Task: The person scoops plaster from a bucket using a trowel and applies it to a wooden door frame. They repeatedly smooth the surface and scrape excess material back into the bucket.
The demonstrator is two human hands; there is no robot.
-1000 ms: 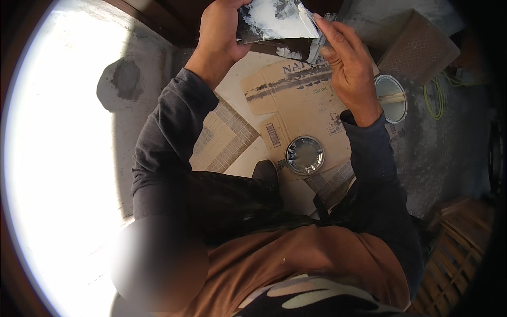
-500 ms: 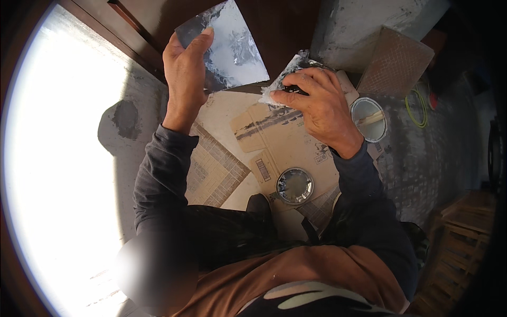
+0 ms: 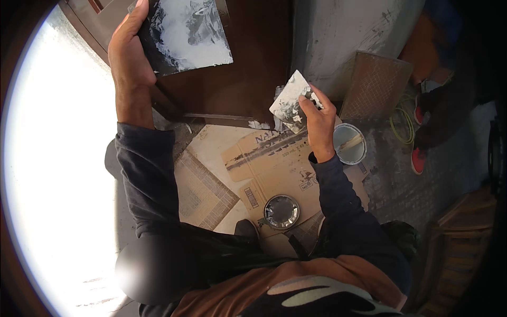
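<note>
At the upper left, my left hand (image 3: 132, 58) grips the edge of a dark, flat square plate (image 3: 149, 55) spread with white putty (image 3: 190, 45). Farther right, my right hand (image 3: 321, 127) is closed on a flat putty scraper (image 3: 293, 100), thumb on its face, the other fingers mostly behind it. White putty coats much of that scraper. The two tools are apart, with a brown door panel (image 3: 253, 68) behind them. Just beyond my right wrist stands a round open can (image 3: 349, 143) with a stick across it.
Flattened cardboard (image 3: 280, 164) covers floor tiles, bearing a round metal lid (image 3: 281, 212) near my shoe (image 3: 246, 228). A patterned tile (image 3: 374, 87) leans on the grey wall (image 3: 354, 31). Right of it are a yellow-green hose (image 3: 402, 126) and another person's red shoe (image 3: 418, 161). Wooden slats (image 3: 459, 253) stand lower right.
My left hand and the plate have moved left and up. My right hand has dropped lower and turned the scraper upward, away from the plate. Another person has come into view at right.
</note>
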